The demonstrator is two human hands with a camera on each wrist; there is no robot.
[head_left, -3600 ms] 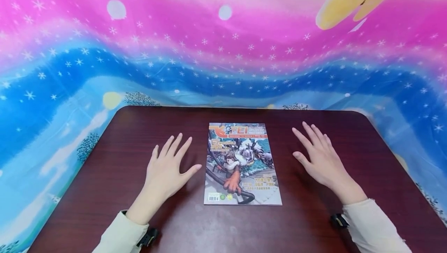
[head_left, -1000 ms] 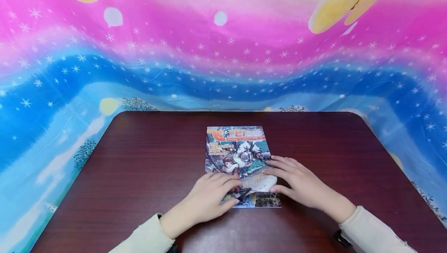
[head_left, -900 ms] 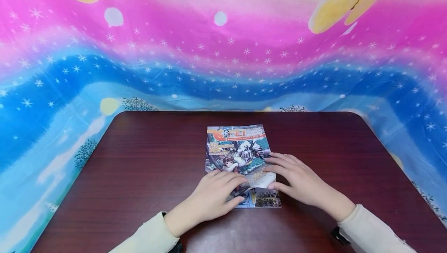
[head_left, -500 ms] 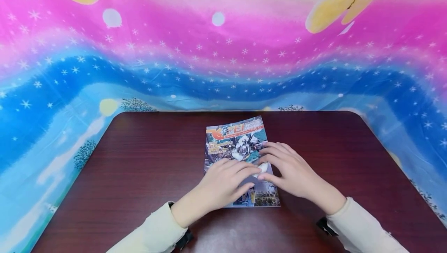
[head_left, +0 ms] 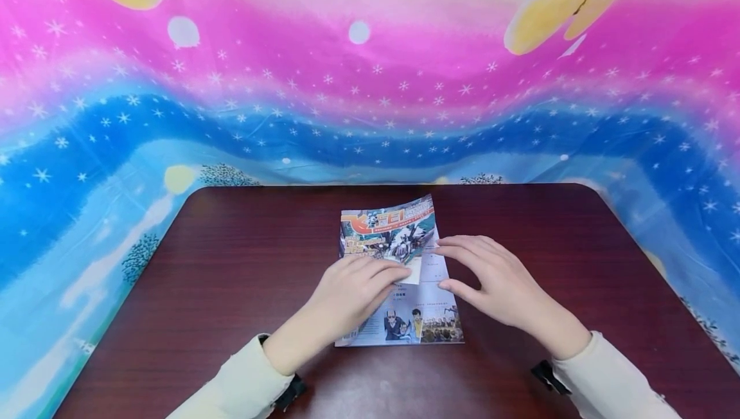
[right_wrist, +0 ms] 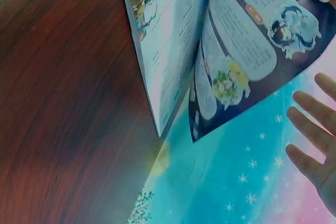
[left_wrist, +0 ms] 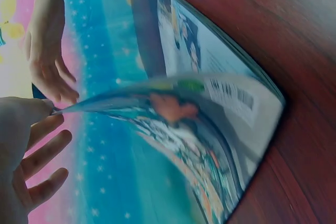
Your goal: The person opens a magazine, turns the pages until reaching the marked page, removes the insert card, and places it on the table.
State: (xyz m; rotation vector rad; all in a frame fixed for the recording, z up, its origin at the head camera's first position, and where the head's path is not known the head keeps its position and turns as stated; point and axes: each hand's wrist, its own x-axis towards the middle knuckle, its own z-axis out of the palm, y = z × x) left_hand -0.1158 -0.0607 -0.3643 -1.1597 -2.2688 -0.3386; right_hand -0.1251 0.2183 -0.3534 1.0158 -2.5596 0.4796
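Left hand (head_left: 355, 287) pinches the lifted cover (head_left: 388, 232) over the magazine (head_left: 430, 317).
The magazine lies on the table (head_left: 248, 258), long axis running near to far; the right hand (head_left: 500, 284), fingers parted and holding nothing, is at its right edge.

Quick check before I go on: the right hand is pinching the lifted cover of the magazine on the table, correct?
Wrong hand: it's the left hand that pinches the lifted cover of the magazine on the table, as the left wrist view shows.

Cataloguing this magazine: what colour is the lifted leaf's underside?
Dark navy with pale panels on the underside, clearest in the right wrist view.
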